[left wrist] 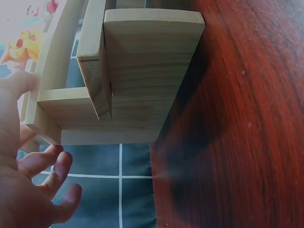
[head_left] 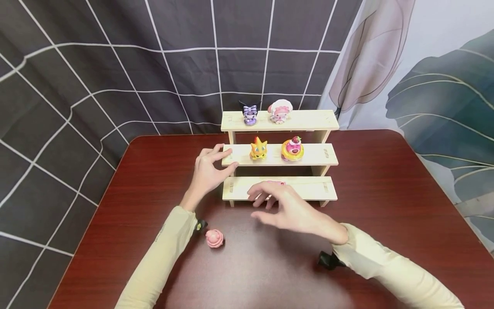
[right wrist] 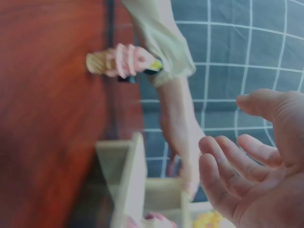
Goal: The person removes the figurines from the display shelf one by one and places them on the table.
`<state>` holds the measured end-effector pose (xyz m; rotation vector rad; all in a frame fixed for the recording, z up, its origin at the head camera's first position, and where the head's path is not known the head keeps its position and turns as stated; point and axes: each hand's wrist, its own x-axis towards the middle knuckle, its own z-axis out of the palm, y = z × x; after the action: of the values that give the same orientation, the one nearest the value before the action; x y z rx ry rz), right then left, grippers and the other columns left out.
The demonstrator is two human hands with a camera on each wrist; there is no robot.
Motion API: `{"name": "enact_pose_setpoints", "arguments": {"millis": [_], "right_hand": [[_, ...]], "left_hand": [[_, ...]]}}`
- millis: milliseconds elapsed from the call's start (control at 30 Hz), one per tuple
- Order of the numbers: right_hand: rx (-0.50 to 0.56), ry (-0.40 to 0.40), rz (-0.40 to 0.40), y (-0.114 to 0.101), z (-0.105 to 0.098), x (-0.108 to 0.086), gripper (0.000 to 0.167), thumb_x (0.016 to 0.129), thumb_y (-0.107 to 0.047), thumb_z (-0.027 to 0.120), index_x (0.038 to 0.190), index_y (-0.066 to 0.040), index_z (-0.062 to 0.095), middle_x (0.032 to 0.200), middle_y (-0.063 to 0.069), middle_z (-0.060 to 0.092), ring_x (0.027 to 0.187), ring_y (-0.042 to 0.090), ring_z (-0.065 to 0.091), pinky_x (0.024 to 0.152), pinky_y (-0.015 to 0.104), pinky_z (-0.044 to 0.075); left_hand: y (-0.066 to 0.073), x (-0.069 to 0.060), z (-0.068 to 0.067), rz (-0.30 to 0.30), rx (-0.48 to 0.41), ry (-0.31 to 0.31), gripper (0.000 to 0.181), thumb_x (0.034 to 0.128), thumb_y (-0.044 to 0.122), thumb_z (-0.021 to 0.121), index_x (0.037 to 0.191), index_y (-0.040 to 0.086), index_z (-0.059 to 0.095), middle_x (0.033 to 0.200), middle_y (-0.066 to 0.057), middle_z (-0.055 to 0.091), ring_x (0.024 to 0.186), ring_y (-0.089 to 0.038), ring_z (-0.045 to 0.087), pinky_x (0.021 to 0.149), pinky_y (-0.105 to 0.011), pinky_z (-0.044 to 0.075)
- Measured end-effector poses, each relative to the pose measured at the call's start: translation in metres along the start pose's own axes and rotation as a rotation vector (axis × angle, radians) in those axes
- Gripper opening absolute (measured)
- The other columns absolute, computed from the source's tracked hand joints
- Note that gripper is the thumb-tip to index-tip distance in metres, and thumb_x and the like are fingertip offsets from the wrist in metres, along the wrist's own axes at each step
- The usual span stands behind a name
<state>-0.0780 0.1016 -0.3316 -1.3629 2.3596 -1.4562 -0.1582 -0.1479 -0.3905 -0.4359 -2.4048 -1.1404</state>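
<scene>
A three-tier wooden shelf (head_left: 316, 154) stands on the table. My left hand (head_left: 209, 169) holds the left end of its middle board between thumb and fingers; the left wrist view shows the same hand (left wrist: 28, 156) at the board's end. In front of the bottom board hovers my right hand (head_left: 287, 210), fingers loosely bent and holding nothing, as the palm (right wrist: 266, 180) in the right wrist view confirms. Behind it, a pinkish thing (head_left: 283, 183) on the bottom board is mostly hidden. A pink ice cream cone figure (head_left: 214, 238) stands on the table near my left forearm.
The top board carries a purple-and-black figure (head_left: 250, 115) and a pink-and-white one (head_left: 280, 111). On the middle board sit a yellow-orange figure (head_left: 258, 149) and a pink one in a yellow ring (head_left: 292, 149). A dark grid curtain (head_left: 185, 68) hangs behind the red-brown table (head_left: 154, 180).
</scene>
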Motion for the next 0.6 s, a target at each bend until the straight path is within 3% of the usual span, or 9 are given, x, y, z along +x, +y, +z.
{"name": "enact_pose_setpoints", "arguments": {"millis": [333, 600], "right_hand": [[-0.09, 0.089, -0.026, -0.005, -0.044, 0.005, 0.039, 0.079, 0.001, 0.081, 0.114, -0.005, 0.065, 0.099, 0.0, 0.069, 0.083, 0.011, 0.069, 0.068, 0.029, 0.054], [-0.092, 0.149, -0.009, -0.004, -0.071, 0.011, 0.038, 0.078, 0.01, 0.079, 0.111, -0.002, 0.065, 0.099, 0.0, 0.068, 0.081, 0.014, 0.07, 0.065, 0.026, 0.053]], "left_hand": [[-0.002, 0.0, 0.002, 0.009, -0.01, 0.014, 0.045, 0.0772, 0.03, 0.086, 0.116, 0.01, 0.076, 0.131, -0.019, 0.062, 0.103, -0.031, 0.056, 0.084, -0.051, 0.041], [-0.001, 0.0, 0.001, 0.003, -0.016, 0.013, 0.045, 0.0768, 0.029, 0.086, 0.116, 0.009, 0.077, 0.131, -0.02, 0.062, 0.103, -0.031, 0.056, 0.084, -0.051, 0.04]]}}
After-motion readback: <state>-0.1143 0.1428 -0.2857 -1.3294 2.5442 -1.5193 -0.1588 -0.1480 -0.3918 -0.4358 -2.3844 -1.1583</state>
